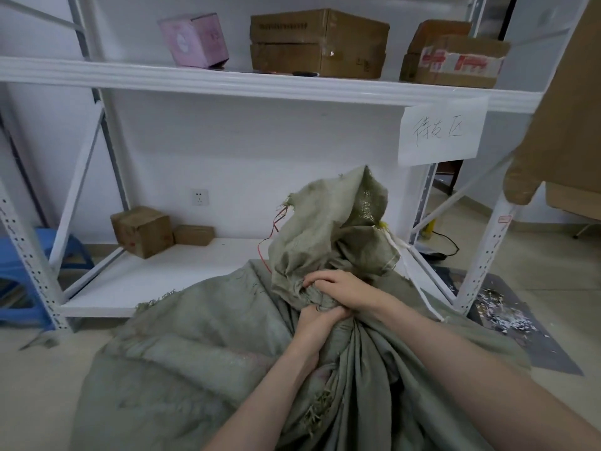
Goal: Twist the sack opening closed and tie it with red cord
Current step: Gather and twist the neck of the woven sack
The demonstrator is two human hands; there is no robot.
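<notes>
Grip: left hand [314, 321], right hand [345, 289] clenching grey-green woven sack [195, 353]; we keep neck bunched.
Thin red cord [275, 222]: behind sack, untied.

The grey-green woven sack [201, 369] is lying on the floor [42, 385] before the white metal shelf rack [260, 84]. The hands are gripping its neck, right hand [344, 288] above left hand [317, 323]. The thin red cord [276, 222] is hanging left of the upright mouth.

The grey-green woven sack [201, 369] lies slumped on the floor, its neck bunched into tight folds and its frayed mouth standing upright above them. A thin red cord [275, 222] dangles along the mouth's left side, seemingly untied.
</notes>
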